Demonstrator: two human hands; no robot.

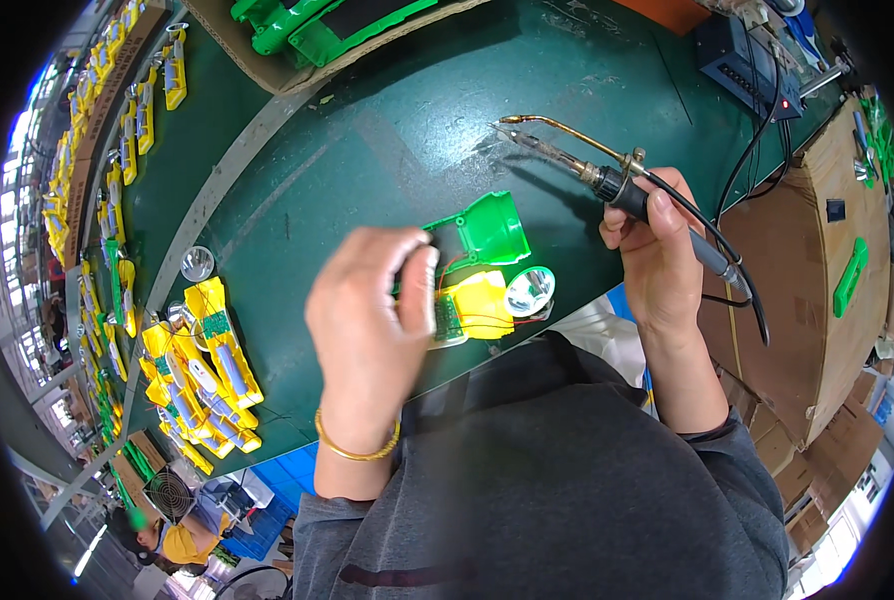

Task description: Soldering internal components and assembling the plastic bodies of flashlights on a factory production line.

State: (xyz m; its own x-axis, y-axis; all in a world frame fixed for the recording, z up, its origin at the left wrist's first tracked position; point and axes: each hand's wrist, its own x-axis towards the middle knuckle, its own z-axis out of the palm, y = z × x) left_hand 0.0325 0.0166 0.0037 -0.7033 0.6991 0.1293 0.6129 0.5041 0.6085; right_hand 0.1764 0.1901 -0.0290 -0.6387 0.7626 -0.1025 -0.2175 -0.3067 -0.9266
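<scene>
My right hand (657, 250) grips a soldering iron (709, 256) with a thin brass tube fixed along it. Its tip points to the far left, above the green table. My left hand (367, 310), with a yellow bangle at the wrist, curls its fingers beside the near parts. What its fingertips hold, if anything, is hidden. Just right of this hand lie a green plastic housing half (497, 230) and a yellow housing half (484, 305) with thin wires and a circuit board. A round silver reflector (530, 291) rests against the yellow half's right end.
Several yellow housings (202, 385) with grey cylinders and boards are piled at the left. A cardboard box (257, 65) of green housings stands at the far edge. A blue control box (752, 65) with black cables sits far right, beside a large carton (767, 290). Another person works at lower left.
</scene>
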